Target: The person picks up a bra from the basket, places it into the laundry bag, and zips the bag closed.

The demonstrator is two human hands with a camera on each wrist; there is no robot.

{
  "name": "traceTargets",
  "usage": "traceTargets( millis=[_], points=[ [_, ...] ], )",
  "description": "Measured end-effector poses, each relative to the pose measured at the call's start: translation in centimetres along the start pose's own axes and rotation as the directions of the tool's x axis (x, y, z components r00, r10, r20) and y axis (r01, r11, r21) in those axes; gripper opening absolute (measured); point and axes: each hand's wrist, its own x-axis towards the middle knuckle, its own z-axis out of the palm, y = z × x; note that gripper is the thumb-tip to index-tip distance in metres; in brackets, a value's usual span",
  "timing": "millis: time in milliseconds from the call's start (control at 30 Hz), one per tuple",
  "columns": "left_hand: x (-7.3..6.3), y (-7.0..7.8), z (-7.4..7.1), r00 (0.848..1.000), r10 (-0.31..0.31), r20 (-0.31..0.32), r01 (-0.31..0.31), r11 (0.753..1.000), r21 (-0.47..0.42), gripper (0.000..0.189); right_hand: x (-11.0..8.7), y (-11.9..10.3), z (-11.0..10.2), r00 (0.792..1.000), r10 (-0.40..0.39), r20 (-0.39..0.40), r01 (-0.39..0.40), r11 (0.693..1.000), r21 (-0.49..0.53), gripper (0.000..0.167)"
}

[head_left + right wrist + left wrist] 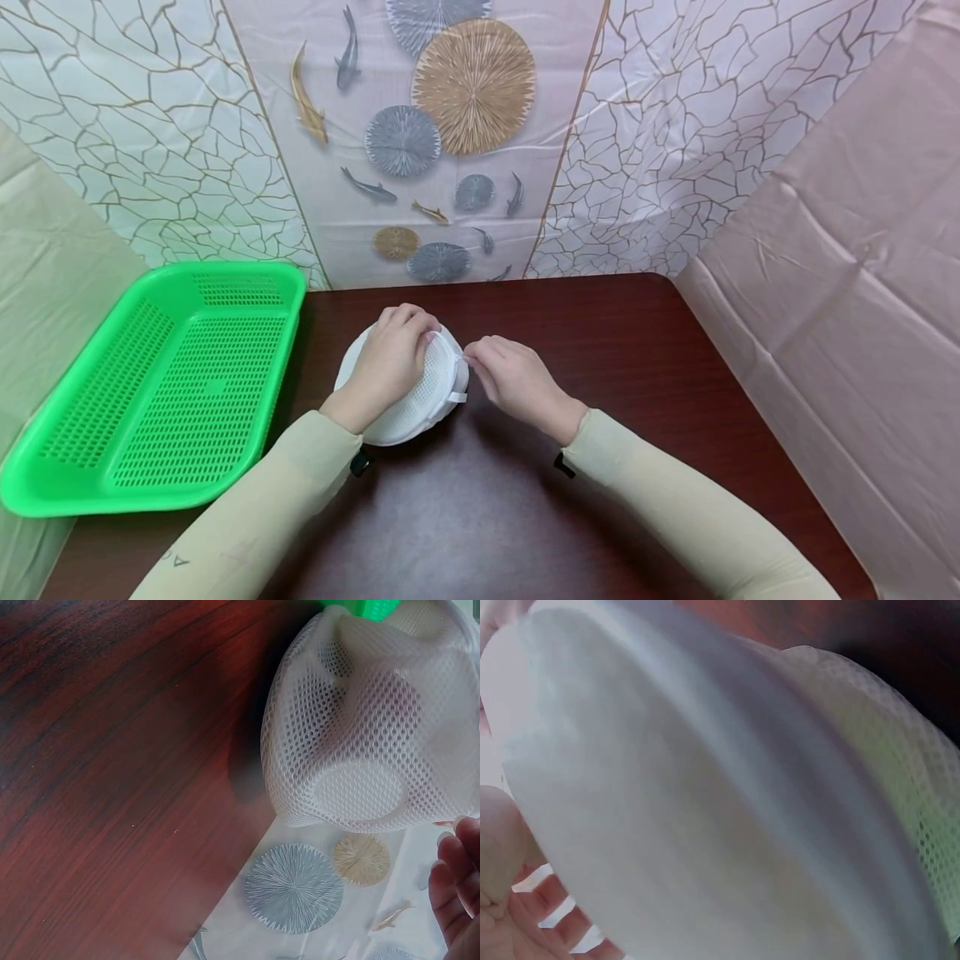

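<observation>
A round white mesh laundry bag is held up over the table, left of its middle, with a short white tab on its right side. Bent over the bag's far edge, my left hand grips it from above. The fingertips of my right hand pinch at the bag's right rim; the small part between them is hidden. Close up in the left wrist view, a pale smooth panel of the bag covers most of the frame. Its netted side bulges out in the right wrist view.
A large green plastic basket with slotted walls stands on the left of the dark red-brown table. Behind the table hangs a patterned sheet, and a plain pinkish cloth closes off the right side.
</observation>
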Motion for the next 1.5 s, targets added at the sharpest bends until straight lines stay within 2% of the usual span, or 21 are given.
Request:
traceTargets(
  millis=[167, 233, 333, 500, 633, 833, 1033, 1167, 1367, 1500],
  points=[
    [0.1, 0.0, -0.1, 0.999, -0.041, 0.017, 0.041, 0.999, 0.001, 0.011, -0.1, 0.0, -0.1, 1.0, 0.001, -0.001, -0.001, 1.0, 0.001, 0.008],
    [0.2, 0.1, -0.1, 0.999, -0.026, 0.028, 0.026, 1.0, 0.001, 0.012, -0.1, 0.0, -0.1, 1.0, 0.002, -0.003, -0.002, 1.0, -0.001, 0.008],
    [0.2, 0.5, -0.3, 0.998, 0.032, 0.051, -0.032, 0.999, -0.015, 0.015, -0.2, 0.0, -0.1, 1.0, 0.004, -0.004, -0.004, 1.0, -0.011, 0.008],
    [0.3, 1.4, -0.5, 0.987, 0.119, 0.11, -0.114, 0.992, -0.054, 0.019, -0.2, 0.0, -0.3, 1.0, 0.012, -0.006, -0.012, 1.0, -0.021, 0.008],
    [0.3, 1.6, -0.5, 0.985, 0.12, 0.127, -0.115, 0.992, -0.044, 0.017, -0.2, 0.0, -0.4, 1.0, 0.009, -0.011, -0.009, 1.0, -0.015, 0.009],
    [0.2, 1.4, -0.2, 0.987, 0.104, 0.12, -0.1, 0.994, -0.044, 0.015, -0.3, -0.1, -0.2, 1.0, -0.011, -0.016, 0.011, 1.0, -0.012, 0.007],
    [0.3, 1.0, -0.3, 0.993, 0.017, 0.114, -0.015, 1.0, -0.018, 0.016, -0.3, -0.3, -0.3, 1.0, -0.02, -0.017, 0.02, 1.0, -0.001, 0.009],
    [0.2, 0.5, -0.5, 0.991, -0.055, 0.123, 0.055, 0.998, 0.004, 0.016, -0.4, -0.3, -0.3, 1.0, -0.024, -0.02, 0.024, 1.0, 0.004, 0.008],
    [0.0, -0.4, -0.8, 0.971, -0.193, 0.141, 0.188, 0.981, 0.049, 0.015, -0.7, -0.1, -0.3, 0.999, -0.03, -0.014, 0.03, 1.0, 0.006, 0.01],
    [0.0, -0.6, -0.9, 0.959, -0.235, 0.158, 0.229, 0.972, 0.057, 0.015, -0.9, 0.1, -0.4, 1.0, -0.021, -0.001, 0.021, 1.0, 0.011, 0.011]
  ],
)
